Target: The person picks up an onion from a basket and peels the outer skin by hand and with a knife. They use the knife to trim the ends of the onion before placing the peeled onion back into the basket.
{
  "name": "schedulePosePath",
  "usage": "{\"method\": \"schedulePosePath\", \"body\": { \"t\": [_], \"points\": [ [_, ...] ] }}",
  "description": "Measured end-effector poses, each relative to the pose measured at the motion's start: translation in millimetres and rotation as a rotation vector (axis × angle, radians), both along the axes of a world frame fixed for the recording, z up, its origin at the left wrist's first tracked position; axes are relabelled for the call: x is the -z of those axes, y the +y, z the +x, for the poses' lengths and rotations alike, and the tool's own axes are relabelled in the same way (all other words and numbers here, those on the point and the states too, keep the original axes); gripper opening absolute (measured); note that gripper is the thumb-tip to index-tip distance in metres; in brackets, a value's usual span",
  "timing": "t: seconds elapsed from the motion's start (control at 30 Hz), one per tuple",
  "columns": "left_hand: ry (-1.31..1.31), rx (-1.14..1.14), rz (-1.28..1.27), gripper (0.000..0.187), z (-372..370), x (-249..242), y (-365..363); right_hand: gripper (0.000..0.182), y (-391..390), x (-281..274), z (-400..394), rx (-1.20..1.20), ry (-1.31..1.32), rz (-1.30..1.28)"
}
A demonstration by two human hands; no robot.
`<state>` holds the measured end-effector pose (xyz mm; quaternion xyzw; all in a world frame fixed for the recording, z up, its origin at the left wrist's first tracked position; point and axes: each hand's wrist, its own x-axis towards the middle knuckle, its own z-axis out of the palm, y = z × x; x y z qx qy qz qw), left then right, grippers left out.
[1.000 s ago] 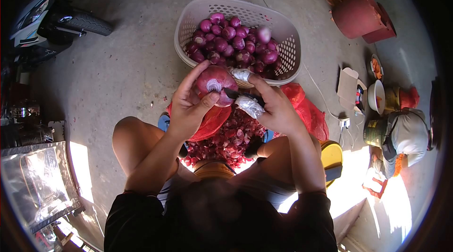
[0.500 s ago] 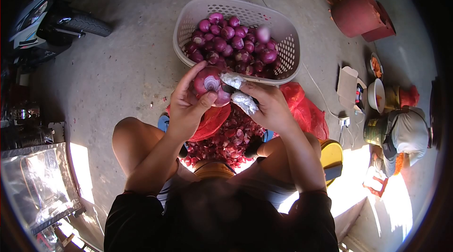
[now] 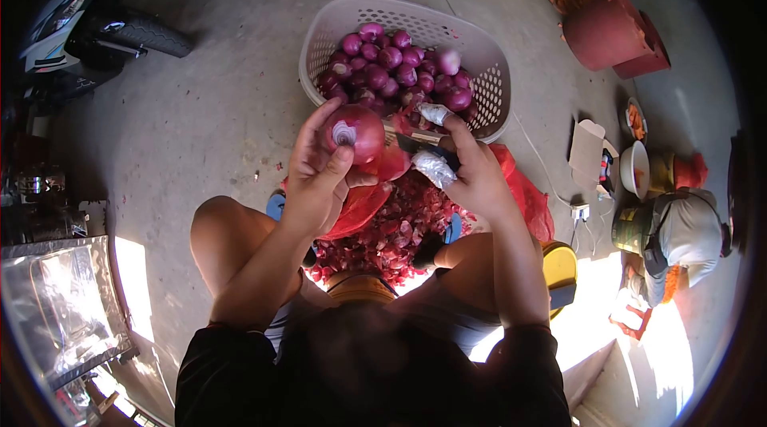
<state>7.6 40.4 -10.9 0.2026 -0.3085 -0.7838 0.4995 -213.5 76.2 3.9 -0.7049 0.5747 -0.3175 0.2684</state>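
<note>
My left hand [image 3: 310, 183] is closed around a red onion [image 3: 363, 135], its pale ringed end facing up. A loose flap of onion skin [image 3: 391, 163] hangs off the onion's right side. Beside it, my right hand [image 3: 479, 175] grips a small dark knife [image 3: 411, 143], partly hidden by the fingers. Silvery wrapping [image 3: 433, 168] covers the thumb and a fingertip of that hand. Just beyond both hands stands a perforated grey basket [image 3: 491, 59] holding many peeled red onions [image 3: 391, 57]. Below them, a heap of onion skins [image 3: 387, 231] lies between my feet.
Red mesh bags [image 3: 523, 195] lie beside the peelings. A yellow object [image 3: 561, 267] sits near my right knee. At right, another person in a grey shirt [image 3: 689, 227] bends near a white bowl [image 3: 635, 167]. Red tubs [image 3: 611, 27] and a motorcycle wheel [image 3: 148, 35] stand farther off.
My right hand has moved slightly right and away from the onion with the knife, and the skin flap now hangs loose. The onion has tilted in my left hand.
</note>
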Motion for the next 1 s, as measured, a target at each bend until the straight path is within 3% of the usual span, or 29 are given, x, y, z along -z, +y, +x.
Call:
{"method": "schedulePosePath", "body": {
  "t": [0.17,0.4,0.8,1.0],
  "points": [
    [0.255,0.139,0.133,0.056,-2.6,-2.7,0.5,0.069,3.2,7.0,-1.4,-0.041,0.092,0.028],
    [0.031,0.077,0.056,0.056,-3.0,4.7,1.3,0.064,7.0,9.3,-7.0,-0.108,-0.283,0.152],
    [-0.074,0.066,-0.074,0.062,-6.8,2.2,1.9,0.046,1.1,-2.3,-0.9,-0.265,-0.102,-0.181],
    [-0.114,0.062,-0.11,0.057,-4.7,10.4,1.2,0.054,6.1,-1.2,-6.7,-0.294,-0.058,-0.054]
  ]
}}
